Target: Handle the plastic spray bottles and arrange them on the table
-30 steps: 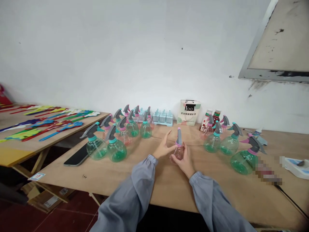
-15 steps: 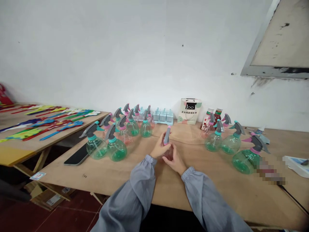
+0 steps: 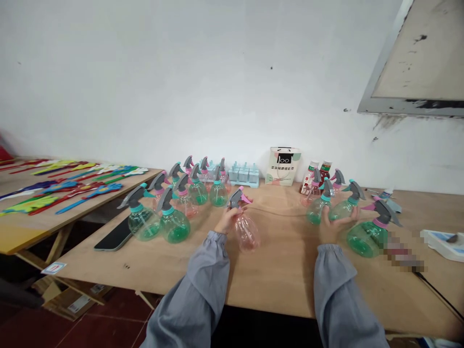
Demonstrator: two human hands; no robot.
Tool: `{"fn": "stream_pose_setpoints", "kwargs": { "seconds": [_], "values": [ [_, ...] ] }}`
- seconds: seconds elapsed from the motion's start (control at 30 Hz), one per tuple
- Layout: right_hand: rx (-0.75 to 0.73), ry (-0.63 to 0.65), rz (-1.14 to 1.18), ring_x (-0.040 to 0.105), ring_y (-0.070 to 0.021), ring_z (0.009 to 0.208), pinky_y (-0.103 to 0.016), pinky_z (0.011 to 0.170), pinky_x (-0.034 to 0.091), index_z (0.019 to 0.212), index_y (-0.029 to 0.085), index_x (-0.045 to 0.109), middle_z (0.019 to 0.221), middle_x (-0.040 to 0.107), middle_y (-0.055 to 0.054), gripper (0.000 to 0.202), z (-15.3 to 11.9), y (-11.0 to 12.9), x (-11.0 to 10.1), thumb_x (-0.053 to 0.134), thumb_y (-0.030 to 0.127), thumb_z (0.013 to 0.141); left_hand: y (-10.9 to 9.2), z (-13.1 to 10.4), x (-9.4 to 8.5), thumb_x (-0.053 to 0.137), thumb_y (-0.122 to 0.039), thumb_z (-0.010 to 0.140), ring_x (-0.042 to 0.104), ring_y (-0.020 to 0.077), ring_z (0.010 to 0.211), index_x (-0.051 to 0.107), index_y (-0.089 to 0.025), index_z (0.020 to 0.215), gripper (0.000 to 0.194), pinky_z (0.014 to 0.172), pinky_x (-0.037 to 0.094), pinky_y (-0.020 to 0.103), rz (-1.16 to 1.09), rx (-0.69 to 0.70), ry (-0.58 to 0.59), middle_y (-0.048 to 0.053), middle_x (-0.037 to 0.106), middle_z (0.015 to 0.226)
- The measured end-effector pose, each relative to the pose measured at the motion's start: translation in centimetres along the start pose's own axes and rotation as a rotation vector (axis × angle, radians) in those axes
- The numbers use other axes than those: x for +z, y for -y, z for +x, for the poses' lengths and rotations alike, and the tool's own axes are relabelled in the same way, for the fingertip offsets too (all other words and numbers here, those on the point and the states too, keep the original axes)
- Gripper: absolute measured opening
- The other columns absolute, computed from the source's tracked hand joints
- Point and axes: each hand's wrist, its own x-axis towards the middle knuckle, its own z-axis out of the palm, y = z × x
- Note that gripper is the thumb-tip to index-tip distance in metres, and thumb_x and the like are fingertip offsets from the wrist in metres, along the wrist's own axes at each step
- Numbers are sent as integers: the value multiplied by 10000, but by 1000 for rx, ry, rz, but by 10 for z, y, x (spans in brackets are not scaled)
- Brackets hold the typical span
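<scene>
My left hand (image 3: 227,217) is closed around the neck of a spray bottle (image 3: 247,232) with a clear pink body. Its grey head with a pink nozzle points right, and the bottle tilts slightly. Fingers apart, my right hand (image 3: 334,226) is at the near side of a green spray bottle (image 3: 344,207) with a grey head. It covers the lower part of that bottle, so I cannot make out how firmly they touch. Beside it on the right, a green spray bottle with a pink collar (image 3: 368,238) leans on the table.
Several green and pink spray bottles (image 3: 175,227) stand at left, near a phone (image 3: 114,235). Pale blue moulds (image 3: 243,175), a paper bag (image 3: 282,166) and two red-labelled bottles (image 3: 308,180) line the wall. Colourful hand-shaped items (image 3: 90,197) cover the left table. A white tray (image 3: 440,249) lies at right.
My right hand has left the pink spray bottle and moved right to a green one. My left hand has shifted slightly left, and the pink bottle's nozzle has turned to the right.
</scene>
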Motion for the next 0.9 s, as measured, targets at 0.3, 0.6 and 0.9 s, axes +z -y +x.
{"fn": "stream_pose_setpoints", "kwargs": {
  "seconds": [0.3, 0.6, 0.9],
  "values": [
    [178, 73, 84, 431, -426, 1332, -580, 1088, 340, 1416, 29, 232, 1394, 397, -359, 943, -10, -30, 24, 584, 651, 800, 6, -2, -3, 695, -258, 645, 620, 315, 1232, 661, -168, 1174, 537, 1087, 458, 483, -152, -188, 95, 119, 725, 1186],
    [251, 105, 104, 576, -330, 1137, -527, 1000, 449, 1381, 119, 300, 1246, 575, -219, 936, -20, -36, 34, 627, 689, 715, 11, -1, -2, 743, -364, 731, 649, 299, 1197, 678, -163, 1074, 403, 1048, 494, 447, -227, -254, 75, 114, 743, 1131],
    [147, 115, -82, 561, -401, 1077, -626, 980, 383, 1270, 84, 537, 1098, 615, -216, 947, -28, -26, 36, 551, 831, 689, 14, 0, -2, 705, -250, 660, 692, 287, 1110, 702, -155, 1059, 409, 882, 531, 352, -225, -332, 113, 108, 762, 1083]
  ]
}}
